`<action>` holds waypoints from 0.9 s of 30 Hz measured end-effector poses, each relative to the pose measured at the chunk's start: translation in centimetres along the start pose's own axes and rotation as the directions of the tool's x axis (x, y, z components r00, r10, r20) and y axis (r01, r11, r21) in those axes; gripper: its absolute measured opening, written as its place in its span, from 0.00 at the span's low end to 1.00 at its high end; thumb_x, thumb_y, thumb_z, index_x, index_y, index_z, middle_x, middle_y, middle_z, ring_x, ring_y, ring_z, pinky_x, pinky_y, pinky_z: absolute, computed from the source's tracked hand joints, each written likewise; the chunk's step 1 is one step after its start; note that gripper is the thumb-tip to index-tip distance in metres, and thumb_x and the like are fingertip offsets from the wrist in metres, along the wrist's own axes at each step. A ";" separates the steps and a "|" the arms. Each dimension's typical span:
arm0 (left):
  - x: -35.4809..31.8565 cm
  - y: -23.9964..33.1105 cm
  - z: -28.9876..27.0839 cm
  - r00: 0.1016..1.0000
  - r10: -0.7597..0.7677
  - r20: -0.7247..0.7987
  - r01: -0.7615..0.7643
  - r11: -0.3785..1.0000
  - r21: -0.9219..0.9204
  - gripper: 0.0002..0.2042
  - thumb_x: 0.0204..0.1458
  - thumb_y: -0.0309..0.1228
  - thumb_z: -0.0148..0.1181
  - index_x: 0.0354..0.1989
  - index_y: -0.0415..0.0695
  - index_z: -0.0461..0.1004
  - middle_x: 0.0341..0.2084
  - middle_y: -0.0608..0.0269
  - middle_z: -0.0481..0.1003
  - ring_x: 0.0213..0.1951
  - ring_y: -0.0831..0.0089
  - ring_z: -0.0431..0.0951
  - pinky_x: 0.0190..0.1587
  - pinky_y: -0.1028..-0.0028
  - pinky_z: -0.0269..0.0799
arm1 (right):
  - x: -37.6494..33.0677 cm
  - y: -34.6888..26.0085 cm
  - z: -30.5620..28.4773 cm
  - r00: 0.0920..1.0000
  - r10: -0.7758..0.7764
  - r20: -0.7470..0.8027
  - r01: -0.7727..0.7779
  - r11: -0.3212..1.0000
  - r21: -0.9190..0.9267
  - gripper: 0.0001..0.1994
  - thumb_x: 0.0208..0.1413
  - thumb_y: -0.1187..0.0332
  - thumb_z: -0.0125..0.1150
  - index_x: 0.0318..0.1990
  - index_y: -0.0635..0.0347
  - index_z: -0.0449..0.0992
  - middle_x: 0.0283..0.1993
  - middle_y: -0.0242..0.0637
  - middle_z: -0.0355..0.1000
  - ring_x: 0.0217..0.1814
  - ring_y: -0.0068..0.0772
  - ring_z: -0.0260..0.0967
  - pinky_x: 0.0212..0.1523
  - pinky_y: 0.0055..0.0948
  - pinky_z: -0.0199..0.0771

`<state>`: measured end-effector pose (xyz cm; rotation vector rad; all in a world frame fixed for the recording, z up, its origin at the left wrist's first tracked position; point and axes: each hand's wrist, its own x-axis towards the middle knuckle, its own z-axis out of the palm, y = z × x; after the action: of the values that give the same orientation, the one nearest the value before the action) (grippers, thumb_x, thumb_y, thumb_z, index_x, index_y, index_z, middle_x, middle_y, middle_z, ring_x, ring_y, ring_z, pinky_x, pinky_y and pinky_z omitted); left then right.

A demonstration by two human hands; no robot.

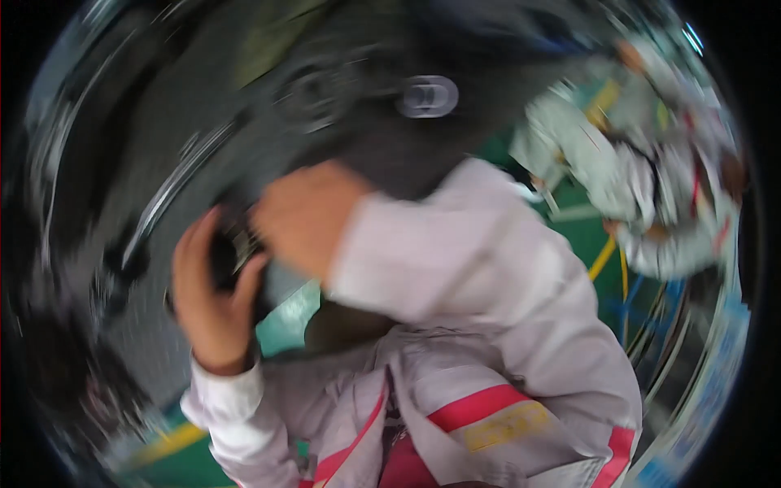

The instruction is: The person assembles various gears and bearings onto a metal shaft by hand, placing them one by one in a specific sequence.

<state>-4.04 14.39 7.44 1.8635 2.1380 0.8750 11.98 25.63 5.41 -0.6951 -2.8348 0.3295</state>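
Note:
My left hand point(210, 293) curves around a dark part point(224, 259), its thumb on one side and its fingers on the other. A small pale, shiny patch shows on that part near the thumb. My right hand point(309, 213) reaches across from the right, its fingertips at the top of the same part. Motion smears its fingers, so I cannot make out their grip. Both hands are over the near edge of a broad dark grey surface point(350, 150). The dark part's exact kind is too blurred to tell.
A round dark fitting point(311, 96) and a pale oval piece point(429, 97) sit on the grey surface beyond my hands. A long shiny strip point(175, 189) runs along its left. At the right, another person in pale workwear point(643, 175) bends over green floor near blue cables point(628, 313).

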 end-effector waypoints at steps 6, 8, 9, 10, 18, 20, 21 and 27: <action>-3.7 -3.9 -0.8 0.989 -0.101 0.108 0.111 0.990 -0.083 0.36 0.58 0.34 0.69 0.71 0.36 0.59 0.68 0.48 0.65 0.67 0.57 0.67 0.69 0.62 0.59 | 3.5 -5.1 5.1 0.998 0.054 0.042 -0.050 0.995 -0.088 0.21 0.58 0.57 0.53 0.50 0.63 0.82 0.52 0.44 0.77 0.55 0.45 0.71 0.50 0.52 0.66; -4.5 -5.2 -1.0 0.985 -0.129 0.116 0.140 0.986 -0.090 0.36 0.59 0.34 0.68 0.73 0.38 0.57 0.68 0.47 0.65 0.66 0.57 0.68 0.67 0.62 0.62 | 3.6 -7.0 5.6 0.990 0.137 -0.028 -0.140 0.976 -0.165 0.24 0.60 0.57 0.51 0.56 0.66 0.76 0.56 0.47 0.75 0.58 0.47 0.69 0.53 0.56 0.64; -4.5 -4.9 -0.9 0.980 -0.147 0.132 0.159 0.984 -0.083 0.36 0.59 0.33 0.68 0.73 0.38 0.57 0.67 0.47 0.66 0.66 0.57 0.68 0.67 0.62 0.62 | 3.4 -7.4 5.1 0.988 0.147 -0.037 -0.151 0.976 -0.158 0.25 0.61 0.57 0.50 0.57 0.66 0.75 0.57 0.47 0.75 0.58 0.47 0.69 0.54 0.57 0.64; -4.5 -4.6 -0.9 0.975 -0.172 0.142 0.184 0.980 -0.075 0.36 0.59 0.32 0.68 0.72 0.38 0.58 0.67 0.47 0.66 0.66 0.58 0.68 0.67 0.62 0.63 | 3.1 -7.5 5.0 0.987 0.153 -0.045 -0.158 0.978 -0.139 0.25 0.61 0.57 0.50 0.58 0.66 0.75 0.58 0.47 0.74 0.59 0.47 0.69 0.54 0.57 0.63; -3.1 -5.8 -1.8 0.972 -0.160 0.174 0.159 0.987 0.018 0.34 0.55 0.21 0.67 0.71 0.39 0.61 0.65 0.50 0.69 0.62 0.62 0.72 0.63 0.66 0.68 | 2.5 -7.0 4.5 0.996 0.086 -0.017 -0.086 0.996 -0.004 0.29 0.63 0.56 0.47 0.66 0.68 0.67 0.63 0.49 0.72 0.62 0.49 0.68 0.61 0.62 0.59; -2.8 -4.0 -1.7 0.974 -0.147 0.174 0.152 0.988 -0.012 0.35 0.53 0.25 0.71 0.70 0.37 0.62 0.66 0.50 0.68 0.64 0.59 0.71 0.66 0.64 0.65 | 3.0 -6.9 5.2 0.997 0.064 -0.035 -0.062 0.997 0.048 0.30 0.64 0.56 0.46 0.68 0.68 0.65 0.64 0.50 0.71 0.63 0.49 0.68 0.63 0.63 0.58; -2.6 -2.7 -1.3 0.978 -0.124 0.170 0.136 0.989 -0.059 0.35 0.53 0.25 0.70 0.70 0.37 0.62 0.66 0.50 0.68 0.64 0.59 0.70 0.67 0.64 0.64 | 3.0 -6.6 5.8 0.995 0.058 -0.081 -0.050 0.994 0.101 0.30 0.64 0.57 0.47 0.69 0.68 0.64 0.62 0.49 0.72 0.62 0.47 0.69 0.64 0.61 0.57; -2.8 -1.3 -0.2 0.998 -0.049 0.048 0.044 0.994 0.096 0.32 0.49 0.25 0.71 0.66 0.38 0.67 0.62 0.48 0.72 0.63 0.52 0.71 0.66 0.61 0.63 | -1.4 -2.8 2.4 0.969 0.078 -0.235 -0.072 0.997 0.032 0.29 0.60 0.58 0.53 0.65 0.66 0.69 0.51 0.45 0.76 0.50 0.42 0.72 0.49 0.43 0.66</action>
<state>-4.64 11.58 6.24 1.8498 2.2192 0.7208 11.40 22.10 3.64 -0.7822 -2.5806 0.2713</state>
